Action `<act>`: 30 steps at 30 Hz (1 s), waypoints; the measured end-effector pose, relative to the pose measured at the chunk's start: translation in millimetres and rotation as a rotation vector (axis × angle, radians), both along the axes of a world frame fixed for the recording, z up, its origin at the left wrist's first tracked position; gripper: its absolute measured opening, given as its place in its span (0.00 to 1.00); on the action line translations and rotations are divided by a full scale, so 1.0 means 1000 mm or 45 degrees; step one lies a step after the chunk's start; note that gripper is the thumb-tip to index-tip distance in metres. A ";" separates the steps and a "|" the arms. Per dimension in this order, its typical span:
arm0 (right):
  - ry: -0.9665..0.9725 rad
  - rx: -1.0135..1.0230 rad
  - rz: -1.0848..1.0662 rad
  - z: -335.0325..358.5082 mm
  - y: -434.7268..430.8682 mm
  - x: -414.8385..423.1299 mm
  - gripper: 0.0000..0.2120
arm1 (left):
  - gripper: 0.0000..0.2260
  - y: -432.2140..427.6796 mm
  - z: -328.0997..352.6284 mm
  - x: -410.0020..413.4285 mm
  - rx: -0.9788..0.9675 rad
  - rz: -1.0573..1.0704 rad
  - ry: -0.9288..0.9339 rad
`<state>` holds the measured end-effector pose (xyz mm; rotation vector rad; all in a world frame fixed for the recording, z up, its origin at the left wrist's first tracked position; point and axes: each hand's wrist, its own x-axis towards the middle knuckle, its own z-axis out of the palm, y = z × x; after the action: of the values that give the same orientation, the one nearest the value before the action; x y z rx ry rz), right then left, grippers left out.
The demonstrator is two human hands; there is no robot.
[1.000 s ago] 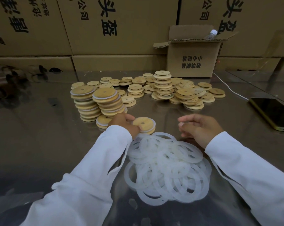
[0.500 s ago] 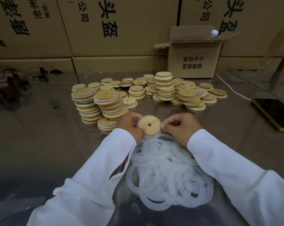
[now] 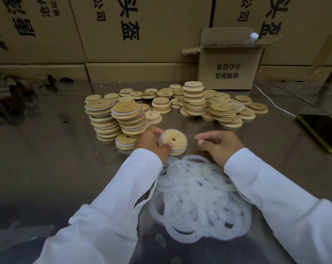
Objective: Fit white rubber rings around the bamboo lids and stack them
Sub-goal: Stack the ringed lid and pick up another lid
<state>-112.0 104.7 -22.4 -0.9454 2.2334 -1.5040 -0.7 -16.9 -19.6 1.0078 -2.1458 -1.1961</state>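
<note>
Bamboo lid [image 3: 173,139], ringed in white, sits in the left hand's [image 3: 151,143] curled fingers and thumb, low over another lid [image 3: 178,153] just beyond the loose white rings [image 3: 197,197]. Fitting looks done, so next comes setting it squarely on a ringed stack [image 3: 130,119]. Half a second ago both hands pinched it; now the right hand [image 3: 218,144] hangs beside it, loosely curled, empty.

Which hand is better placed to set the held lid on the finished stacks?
Left. The left hand grips the lid, and the ringed stacks stand just beside it; the right hand holds nothing, farther away.
</note>
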 end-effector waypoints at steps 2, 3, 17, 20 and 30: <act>-0.044 -0.012 -0.028 0.002 0.003 -0.004 0.09 | 0.16 -0.002 0.000 -0.001 -0.055 0.069 -0.094; -0.074 -0.022 -0.041 0.003 0.004 -0.007 0.09 | 0.16 -0.004 0.000 -0.001 -0.075 0.106 -0.136; 0.365 0.142 -0.582 0.038 -0.031 -0.099 0.23 | 0.19 -0.008 0.002 0.005 -0.383 0.281 -0.465; 0.307 0.382 -0.501 0.033 -0.042 -0.106 0.24 | 0.16 -0.002 0.006 0.004 -0.337 0.253 -0.234; 0.505 0.265 -0.488 0.047 -0.036 -0.077 0.29 | 0.07 0.006 0.016 -0.001 -0.010 0.048 0.453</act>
<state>-189.3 69.1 24.8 -0.8427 2.9281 -1.2661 -1.6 -11.4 -3.6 0.7609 -1.8444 -1.2424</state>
